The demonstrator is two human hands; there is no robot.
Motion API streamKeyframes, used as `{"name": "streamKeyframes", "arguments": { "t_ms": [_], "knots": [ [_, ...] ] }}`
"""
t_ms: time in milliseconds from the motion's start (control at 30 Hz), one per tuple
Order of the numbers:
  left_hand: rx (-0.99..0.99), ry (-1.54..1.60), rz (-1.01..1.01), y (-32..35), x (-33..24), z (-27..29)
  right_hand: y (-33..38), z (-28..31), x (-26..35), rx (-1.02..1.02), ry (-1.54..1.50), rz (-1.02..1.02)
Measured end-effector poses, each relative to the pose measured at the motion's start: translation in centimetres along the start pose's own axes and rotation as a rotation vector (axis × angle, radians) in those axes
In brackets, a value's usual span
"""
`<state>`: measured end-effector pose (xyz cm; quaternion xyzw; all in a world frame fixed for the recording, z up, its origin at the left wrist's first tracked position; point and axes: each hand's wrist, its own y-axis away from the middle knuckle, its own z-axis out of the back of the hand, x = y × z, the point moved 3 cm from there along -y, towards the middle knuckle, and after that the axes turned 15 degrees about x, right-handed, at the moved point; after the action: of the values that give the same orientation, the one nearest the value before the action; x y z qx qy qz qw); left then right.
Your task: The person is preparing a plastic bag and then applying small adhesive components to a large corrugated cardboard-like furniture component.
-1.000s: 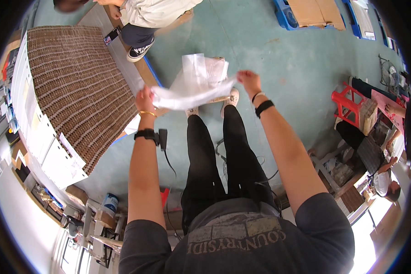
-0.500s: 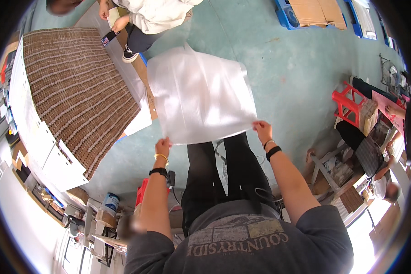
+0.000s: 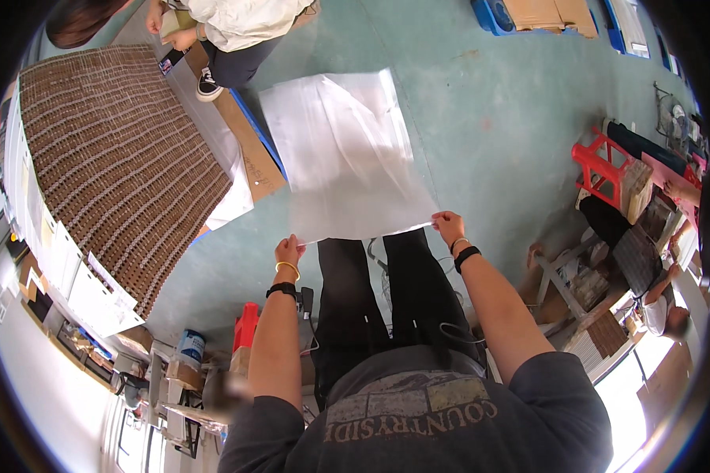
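A large, translucent white plastic sheet (image 3: 353, 169) stretches out in front of my legs, above the greenish floor. Its near left corner is pinched in my left hand (image 3: 289, 251), and my right hand (image 3: 450, 228) pinches the near right corner. The far end spreads away from me with long creases and a shiny streak along its right side. Whether it is a single layer or a bag, I cannot tell.
On the left lies a brown woven mat (image 3: 122, 162) with pale stripes. Beyond it a person in a white top (image 3: 241, 24) holds something small. Cardboard (image 3: 262, 169) edged in blue sits beside the sheet. A red stool (image 3: 599, 164) stands at right; a blue crate (image 3: 493, 17) is far off.
The sheet's far end has flattened and swung slightly, its far right corner now lifted. Both hands keep their grip, shifting only a little. The mat and the other person appear further left.
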<state>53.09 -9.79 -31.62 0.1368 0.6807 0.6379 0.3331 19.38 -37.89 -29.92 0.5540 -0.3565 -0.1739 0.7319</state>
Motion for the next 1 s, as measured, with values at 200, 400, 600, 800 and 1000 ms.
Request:
{"name": "streamKeyframes", "arguments": {
  "t_ms": [200,400,600,800,1000],
  "knots": [
    [0.031,-0.005,-0.037,-0.1,-0.3,-0.1,-0.1,0.4,-2.4,-0.003,-0.065,-0.042],
    [0.064,0.062,-0.105,-2.5,-3.5,-0.9,-3.0,0.7,1.6,-0.038,-0.223,0.095],
    [0.136,0.137,-0.201,-6.9,-9.5,-3.8,-9.5,1.3,10.5,-0.047,-0.338,0.281],
    [0.153,0.166,-0.262,-11.3,-16.1,-7.1,-14.8,3.1,18.4,-0.028,-0.308,0.353],
    [0.119,0.087,-0.345,-17.9,-19.0,-8.3,-18.5,2.5,21.2,-0.058,-0.143,0.234]
  ]
}}
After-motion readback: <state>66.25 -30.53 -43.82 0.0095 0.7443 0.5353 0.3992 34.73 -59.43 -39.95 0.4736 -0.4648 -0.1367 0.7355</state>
